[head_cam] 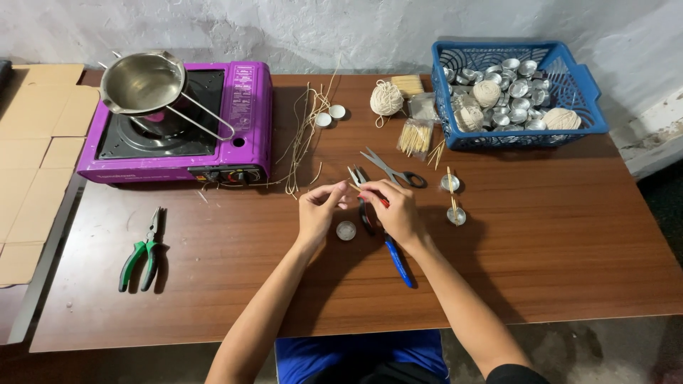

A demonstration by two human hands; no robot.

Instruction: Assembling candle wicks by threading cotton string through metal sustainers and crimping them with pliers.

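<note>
- Left hand (318,208): pinching a thin wick strand (350,186) between fingertips.
- Right hand (393,210): gripping blue-handled pliers (395,257), fingers closed.
- Small metal cup (346,230): lying just beside both hands on wooden table (555,249).

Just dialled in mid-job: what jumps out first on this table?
The bright purple portable stove at the back left, with a steel pot on its burner, catches the eye first. Opposite, at the back right, a blue basket holds small metal cups and balls of string. In the middle, the left hand and right hand meet, pinching a thin stick above a small metal cup.
</note>
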